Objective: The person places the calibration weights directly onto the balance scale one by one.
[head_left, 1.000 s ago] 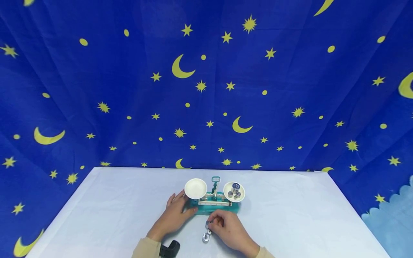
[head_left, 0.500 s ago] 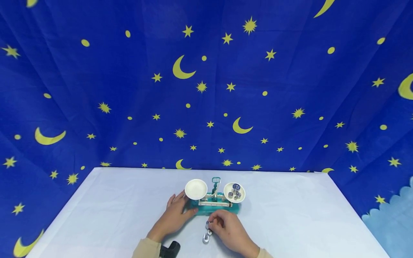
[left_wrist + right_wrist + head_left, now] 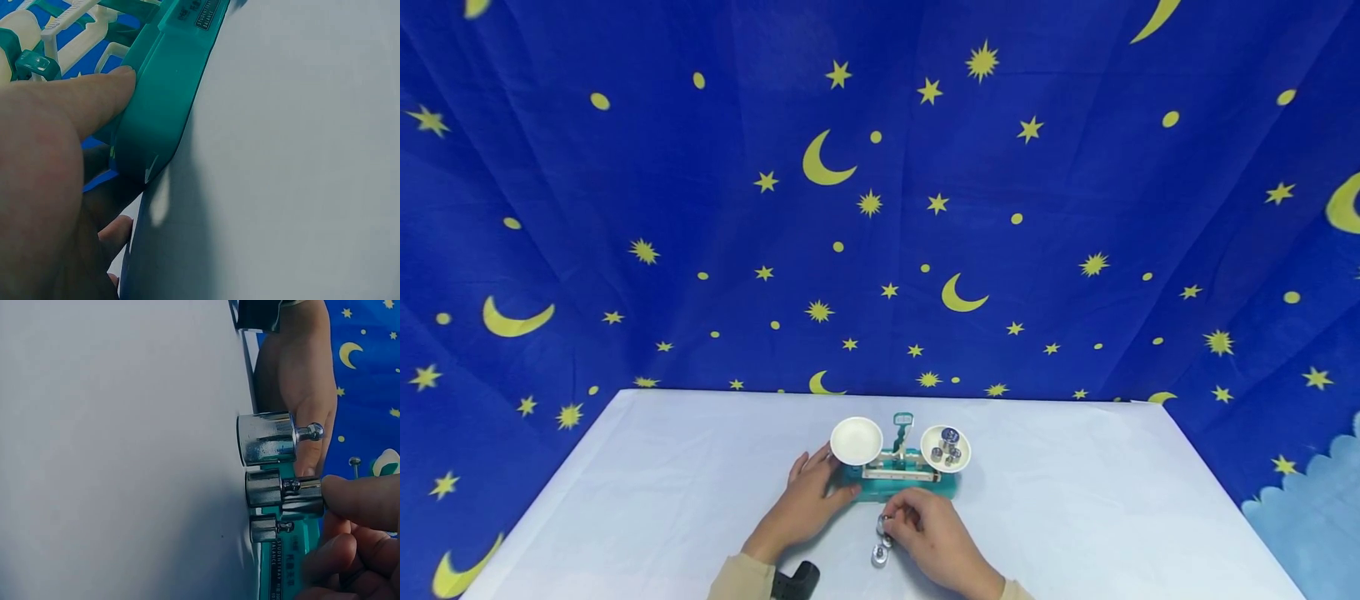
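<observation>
A teal tray balance (image 3: 872,493) stands on the table, with an unloaded white left pan (image 3: 857,442) and several metal weights (image 3: 950,437) in its white right pan (image 3: 928,463). My left hand (image 3: 801,508) holds the left end of the base, its thumb (image 3: 106,94) lying on top and the fingers partly hidden beyond. In front of the base, my right hand (image 3: 936,533) pinches a shiny cylindrical weight (image 3: 306,497). Close by in the right wrist view stand a large knobbed weight (image 3: 269,439), a medium one (image 3: 264,489) and a small one (image 3: 262,529).
The white-covered table (image 3: 1097,500) extends to both sides of the balance. Behind it hangs a blue curtain (image 3: 737,233) with yellow moons and stars. A black device (image 3: 801,579) sits by the left sleeve. Light blue fabric (image 3: 1315,500) shows at the far right.
</observation>
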The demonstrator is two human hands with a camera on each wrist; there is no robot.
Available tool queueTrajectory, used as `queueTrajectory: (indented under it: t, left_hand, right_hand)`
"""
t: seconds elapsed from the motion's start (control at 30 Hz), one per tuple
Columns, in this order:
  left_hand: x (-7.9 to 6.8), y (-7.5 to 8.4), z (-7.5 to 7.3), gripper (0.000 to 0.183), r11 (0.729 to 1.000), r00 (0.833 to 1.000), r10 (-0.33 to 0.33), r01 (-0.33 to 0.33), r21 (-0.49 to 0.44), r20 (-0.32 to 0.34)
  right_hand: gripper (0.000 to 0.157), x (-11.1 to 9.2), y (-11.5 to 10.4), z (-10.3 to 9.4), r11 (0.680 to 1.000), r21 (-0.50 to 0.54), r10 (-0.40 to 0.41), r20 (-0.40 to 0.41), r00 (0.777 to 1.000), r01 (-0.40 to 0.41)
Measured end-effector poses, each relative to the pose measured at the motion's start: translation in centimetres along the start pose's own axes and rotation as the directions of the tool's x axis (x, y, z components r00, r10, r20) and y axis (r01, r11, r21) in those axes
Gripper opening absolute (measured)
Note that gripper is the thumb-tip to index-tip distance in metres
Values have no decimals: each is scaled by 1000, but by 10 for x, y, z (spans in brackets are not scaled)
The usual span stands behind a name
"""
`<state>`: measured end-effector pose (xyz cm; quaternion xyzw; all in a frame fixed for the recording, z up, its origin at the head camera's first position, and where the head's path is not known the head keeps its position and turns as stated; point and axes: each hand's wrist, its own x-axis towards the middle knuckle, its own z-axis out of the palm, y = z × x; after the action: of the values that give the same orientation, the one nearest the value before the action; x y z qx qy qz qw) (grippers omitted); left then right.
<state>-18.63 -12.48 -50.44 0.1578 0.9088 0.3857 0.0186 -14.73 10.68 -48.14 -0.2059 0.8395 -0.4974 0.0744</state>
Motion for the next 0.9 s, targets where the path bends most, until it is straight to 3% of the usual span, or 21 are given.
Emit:
queueTrajectory:
  t: [0.9]
  left_hand:
    - [0, 1, 0, 72, 1000, 1000, 4, -4, -2, -5]
  right_hand:
    - [8, -4, -14, -4, 1000, -11, -1, -26, 1000, 0]
